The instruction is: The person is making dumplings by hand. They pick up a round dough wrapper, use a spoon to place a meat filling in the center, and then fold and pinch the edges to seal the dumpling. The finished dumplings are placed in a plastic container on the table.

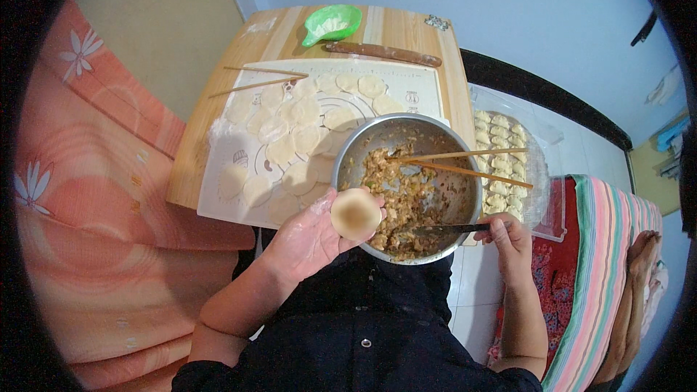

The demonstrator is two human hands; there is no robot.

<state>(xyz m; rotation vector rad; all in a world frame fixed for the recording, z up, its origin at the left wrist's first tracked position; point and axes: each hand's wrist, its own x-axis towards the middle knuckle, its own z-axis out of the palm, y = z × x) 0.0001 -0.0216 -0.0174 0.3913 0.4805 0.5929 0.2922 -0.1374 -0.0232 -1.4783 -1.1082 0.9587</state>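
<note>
A round dough wrapper [356, 215] with a tan patch at its middle lies across the palm and fingers of my left hand [308, 238], which is dusted with flour. That hand is by the left rim of a steel bowl [468, 149] of minced filling [396, 210]. At the bowl's lower right, my right hand [506, 236] grips a thin dark-handled utensil [465, 228]. Its far end sits in the filling, so I cannot make out its shape. A pair of chopsticks [472, 164] rests in the bowl, sticking out over the right rim.
Many loose wrappers [290, 112] cover a white mat [218, 174] on the wooden table [250, 36]. More chopsticks [250, 86] lie at its left. Behind are a rolling pin [381, 52] and a green bowl [348, 14] of flour. Rows of dumplings [501, 152] fill a tray at right.
</note>
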